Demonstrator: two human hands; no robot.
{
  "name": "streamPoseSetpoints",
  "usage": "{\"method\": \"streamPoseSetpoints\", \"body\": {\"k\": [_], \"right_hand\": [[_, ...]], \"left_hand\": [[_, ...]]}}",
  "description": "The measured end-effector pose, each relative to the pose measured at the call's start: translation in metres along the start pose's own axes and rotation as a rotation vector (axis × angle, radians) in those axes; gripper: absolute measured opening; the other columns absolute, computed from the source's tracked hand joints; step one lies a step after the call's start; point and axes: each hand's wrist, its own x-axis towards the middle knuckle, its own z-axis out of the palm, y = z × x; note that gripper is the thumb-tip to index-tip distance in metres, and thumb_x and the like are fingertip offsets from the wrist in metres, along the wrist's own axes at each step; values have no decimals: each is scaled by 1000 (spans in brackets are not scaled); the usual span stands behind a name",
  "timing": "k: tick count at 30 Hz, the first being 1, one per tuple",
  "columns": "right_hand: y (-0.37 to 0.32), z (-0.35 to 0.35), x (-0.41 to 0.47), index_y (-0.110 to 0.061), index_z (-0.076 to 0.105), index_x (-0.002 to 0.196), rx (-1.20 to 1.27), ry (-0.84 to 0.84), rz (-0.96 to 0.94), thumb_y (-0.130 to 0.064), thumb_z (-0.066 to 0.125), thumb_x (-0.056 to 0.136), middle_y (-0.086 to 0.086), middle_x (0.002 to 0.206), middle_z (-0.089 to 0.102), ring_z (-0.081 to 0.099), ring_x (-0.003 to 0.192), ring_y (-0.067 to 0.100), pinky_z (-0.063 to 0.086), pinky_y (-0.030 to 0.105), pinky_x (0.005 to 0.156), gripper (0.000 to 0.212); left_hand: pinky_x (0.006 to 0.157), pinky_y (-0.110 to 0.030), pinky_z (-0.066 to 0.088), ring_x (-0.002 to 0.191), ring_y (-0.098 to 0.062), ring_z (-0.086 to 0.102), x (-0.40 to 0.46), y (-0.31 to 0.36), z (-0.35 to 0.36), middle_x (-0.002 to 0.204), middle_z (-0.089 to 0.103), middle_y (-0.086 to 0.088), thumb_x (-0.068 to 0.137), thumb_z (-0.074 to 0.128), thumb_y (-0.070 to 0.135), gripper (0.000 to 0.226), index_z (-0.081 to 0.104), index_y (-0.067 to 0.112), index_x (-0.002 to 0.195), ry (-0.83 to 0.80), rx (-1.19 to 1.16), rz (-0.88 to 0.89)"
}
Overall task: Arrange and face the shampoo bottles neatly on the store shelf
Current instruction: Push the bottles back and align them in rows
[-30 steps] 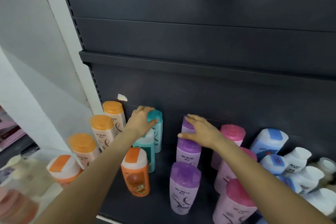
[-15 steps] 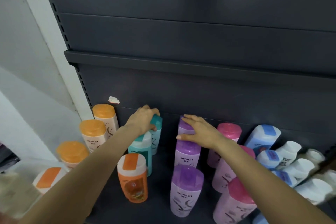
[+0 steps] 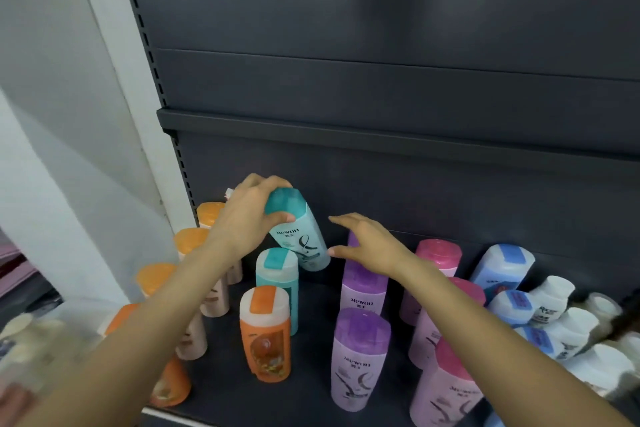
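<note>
I am gripping the teal bottle (image 3: 298,231) by its cap with my left hand (image 3: 247,218), tilted above the shelf (image 3: 311,388). My right hand (image 3: 369,243) is spread empty beside its base. I should be lowering it label-forward behind the other teal bottle (image 3: 277,282).

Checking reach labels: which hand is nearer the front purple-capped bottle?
Right. The right hand hangs open above and behind the front purple-capped bottle, over the same purple row. The left hand is farther off to the left, gripping the tilted teal bottle.
</note>
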Motion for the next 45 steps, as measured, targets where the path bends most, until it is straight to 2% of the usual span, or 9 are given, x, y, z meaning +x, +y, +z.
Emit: {"method": "streamPoseSetpoints", "body": {"k": [7,11,16,21,26,32,39,42,45], "right_hand": [[-21,12,7,-20,38,143,148,33,12,-27,69,84,4,138,47,43,129,19,32,25,103,66],[-25,18,12,-22,50,132,309,186,35,-23,70,83,2,124,54,50,115,15,40,26,94,53],[-36,23,1,-21,56,122,768,299,73,-18,68,85,-3,118,59,55,110,13,50,26,87,39],[-51,22,-9,-17,57,114,1051,382,199,-19,72,80,3,113,62,62,104,17,56,33,82,37],[-63,10,-18,-3,64,106,1115,446,282,-23,72,81,8,101,70,68,91,15,58,26,67,33],[-66,-2,-27,-1,63,111,1235,385,215,-16,60,91,9,107,70,66,98,15,55,20,78,26],[-66,-12,-32,0,60,120,1269,386,242,-22,55,94,12,109,68,66,102,20,56,26,81,34],[-72,-19,-35,-7,59,121,1331,300,275,-24,55,94,14,107,68,68,96,28,59,25,71,32],[-76,-26,-36,-8,60,110,1481,276,368,-34,56,93,18,103,67,67,93,31,59,25,61,31]], "left_hand": [[81,-17,32,96,-10,47,-23,-6,-43,108,52,1,78,73,24,42,58,28,116,206,-155,-17],[87,-24,41,96,-8,52,-38,-12,-58,106,56,2,77,75,22,38,56,37,105,291,-285,-3],[70,-5,42,91,4,53,-49,-18,-76,105,60,9,80,72,21,34,57,31,109,352,-430,-55],[60,-16,54,84,-8,62,-54,-27,-77,94,62,5,83,67,17,27,60,20,109,346,-772,-198],[53,-21,57,83,-10,64,-56,-38,-69,92,65,-5,85,65,27,24,59,17,106,331,-890,-421],[56,-30,60,90,-19,67,-51,-41,-63,96,69,-9,82,68,34,30,59,15,104,271,-1017,-584],[71,-37,60,97,-21,65,-51,-38,-60,103,66,-7,85,64,32,27,58,22,109,282,-965,-470],[71,-33,59,95,-16,66,-50,-37,-64,97,68,-3,86,64,26,13,59,28,98,313,-973,-384],[71,-30,59,95,-14,66,-52,-37,-66,98,68,2,86,64,21,18,61,31,101,315,-981,-292]]}}
